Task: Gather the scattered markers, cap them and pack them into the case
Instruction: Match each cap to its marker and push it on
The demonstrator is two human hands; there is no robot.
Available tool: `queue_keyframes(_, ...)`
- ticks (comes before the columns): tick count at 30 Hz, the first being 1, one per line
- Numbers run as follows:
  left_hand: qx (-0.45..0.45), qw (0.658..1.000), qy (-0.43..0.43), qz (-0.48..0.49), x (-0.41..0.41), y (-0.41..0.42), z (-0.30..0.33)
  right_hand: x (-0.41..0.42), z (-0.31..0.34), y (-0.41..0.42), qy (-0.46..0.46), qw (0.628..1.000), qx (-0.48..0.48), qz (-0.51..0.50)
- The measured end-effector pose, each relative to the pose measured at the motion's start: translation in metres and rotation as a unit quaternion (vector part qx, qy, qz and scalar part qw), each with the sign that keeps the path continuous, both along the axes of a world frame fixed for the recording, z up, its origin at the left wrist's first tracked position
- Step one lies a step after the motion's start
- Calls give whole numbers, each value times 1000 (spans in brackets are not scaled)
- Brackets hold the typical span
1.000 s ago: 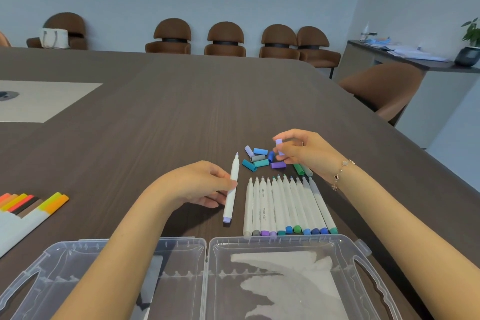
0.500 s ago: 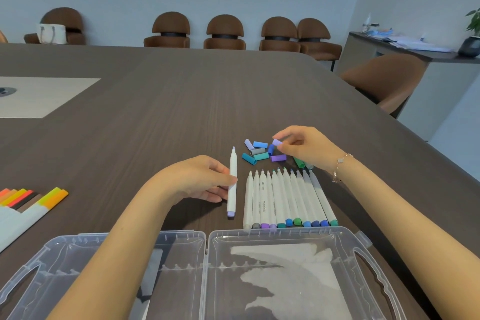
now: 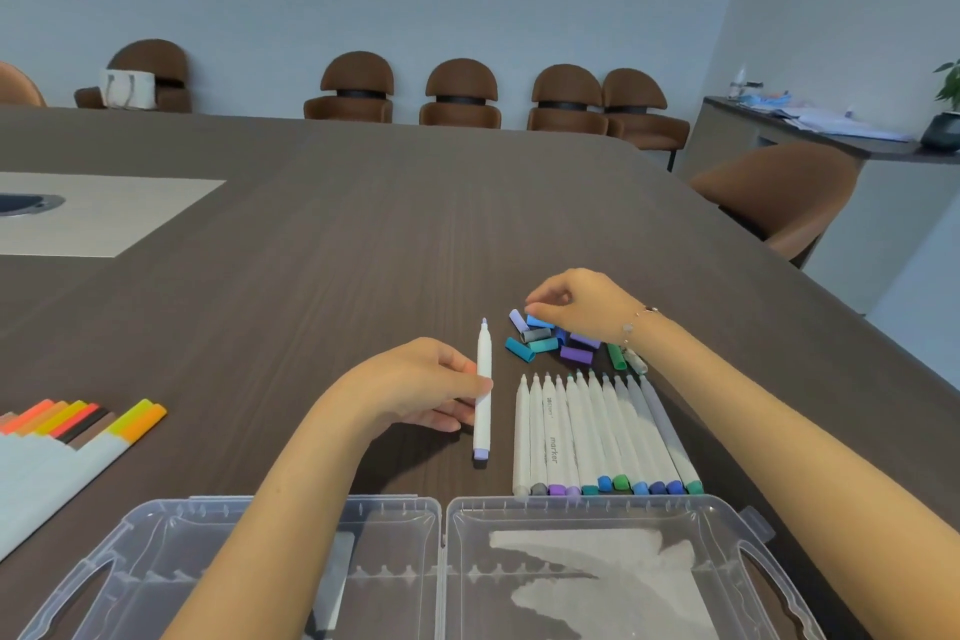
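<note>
Left hand (image 3: 415,385) palm-down on the table (image 3: 322,244), forearm angled in from below, grip pinched on an uncapped lavender marker (image 3: 483,392) lying tip-away just left of the marker row (image 3: 602,431). Right hand (image 3: 582,299) arched over the pile of loose caps (image 3: 550,340) beyond that row, fingertips curled down at the caps; whether any cap is held cannot be told. Open clear case (image 3: 587,509) at the near edge.
</note>
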State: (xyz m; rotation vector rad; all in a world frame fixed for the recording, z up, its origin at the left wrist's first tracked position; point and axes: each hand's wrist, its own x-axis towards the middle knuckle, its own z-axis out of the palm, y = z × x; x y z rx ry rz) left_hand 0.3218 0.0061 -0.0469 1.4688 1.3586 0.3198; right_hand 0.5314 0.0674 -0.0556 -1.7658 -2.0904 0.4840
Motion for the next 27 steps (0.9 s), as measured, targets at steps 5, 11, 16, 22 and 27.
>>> queue_keyframes(5,-1,1000,8,2,-3,0,-1,-15,-9,19,-29,998,-48,-29)
queue_keyframes(11,5,1000,15,0,-7,-2,5,-18,-14,19,-33,998,-41,-40)
queue_keyframes(16,9,1000,17,-5,-7,-6,8,-4,-1,-16,167,986,-26,9)
queue_keyframes(22,-1,999,-41,-27,0,-15,14,30,12,-44,347,934,-76,18)
queue_keyframes(27,-9,997,-52,-49,2,-17,15,28,5,-46,347,931,-109,39)
